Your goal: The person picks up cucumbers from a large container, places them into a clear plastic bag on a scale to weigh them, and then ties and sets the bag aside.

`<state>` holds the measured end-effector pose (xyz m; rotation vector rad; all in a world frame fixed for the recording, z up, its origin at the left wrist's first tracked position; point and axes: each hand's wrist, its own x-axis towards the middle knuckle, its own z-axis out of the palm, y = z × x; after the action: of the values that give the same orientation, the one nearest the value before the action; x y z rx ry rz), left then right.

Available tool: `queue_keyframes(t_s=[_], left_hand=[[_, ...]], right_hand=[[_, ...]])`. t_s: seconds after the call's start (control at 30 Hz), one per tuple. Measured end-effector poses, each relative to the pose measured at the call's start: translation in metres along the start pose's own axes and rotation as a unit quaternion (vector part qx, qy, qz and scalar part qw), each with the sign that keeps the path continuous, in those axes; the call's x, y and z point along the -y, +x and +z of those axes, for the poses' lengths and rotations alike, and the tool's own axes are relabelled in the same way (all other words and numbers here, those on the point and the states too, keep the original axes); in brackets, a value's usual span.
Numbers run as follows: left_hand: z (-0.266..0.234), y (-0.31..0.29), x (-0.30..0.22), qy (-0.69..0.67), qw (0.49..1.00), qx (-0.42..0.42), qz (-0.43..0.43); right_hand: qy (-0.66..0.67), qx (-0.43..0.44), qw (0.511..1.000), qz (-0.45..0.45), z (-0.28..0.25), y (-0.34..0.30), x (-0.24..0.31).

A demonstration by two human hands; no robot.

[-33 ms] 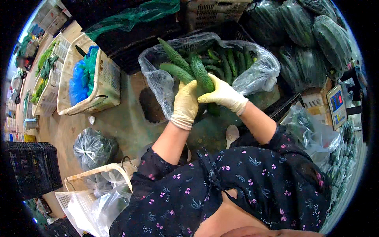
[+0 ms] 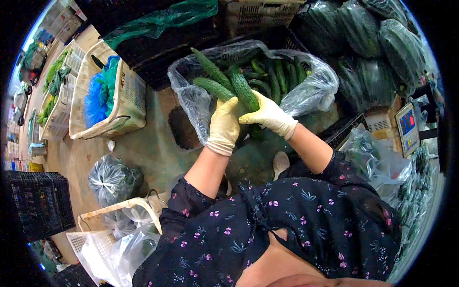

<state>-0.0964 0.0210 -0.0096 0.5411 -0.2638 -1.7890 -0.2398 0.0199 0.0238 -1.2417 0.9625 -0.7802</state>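
Observation:
Thin cream gloves cover both my hands, which meet over the near side of a clear plastic bag [image 2: 319,76] opened wide. Several cucumbers [image 2: 278,79] lie inside that bag. My left hand [image 2: 224,125] is closed around the lower ends of two bumpy green cucumbers [image 2: 210,67], which point up and to the left. A third, darker cucumber [image 2: 243,88] stands beside them, with my right hand [image 2: 271,116] wrapped round its lower part, thumb toward the left hand. The gloves hide the gripped ends.
Bagged cucumbers [image 2: 361,31] are stacked at the far right, above a digital scale [image 2: 408,125]. To the left stands a white crate [image 2: 130,98] with blue and green plastic bags. Nearer are a tied plastic bag [image 2: 111,182], a black crate [image 2: 40,205] and a beige basket [image 2: 88,216].

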Motion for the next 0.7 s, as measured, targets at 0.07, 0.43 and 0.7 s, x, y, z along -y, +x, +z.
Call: queue_keyframes(t_s=[0.07, 0.43, 0.7], left_hand=[[0.006, 0.001, 0.004, 0.017, 0.999, 0.004, 0.028], [0.002, 0.001, 0.008, -0.024, 0.997, 0.069, -0.011], [0.005, -0.009, 0.002, -0.064, 0.994, 0.083, -0.033]], right_hand=[[0.002, -0.021, 1.0, -0.018, 0.004, 0.003, -0.001], [-0.355, -0.117, 0.912, -0.167, 0.009, -0.028, 0.016], [-0.577, -0.131, 0.793, -0.146, 0.026, -0.034, 0.04]])
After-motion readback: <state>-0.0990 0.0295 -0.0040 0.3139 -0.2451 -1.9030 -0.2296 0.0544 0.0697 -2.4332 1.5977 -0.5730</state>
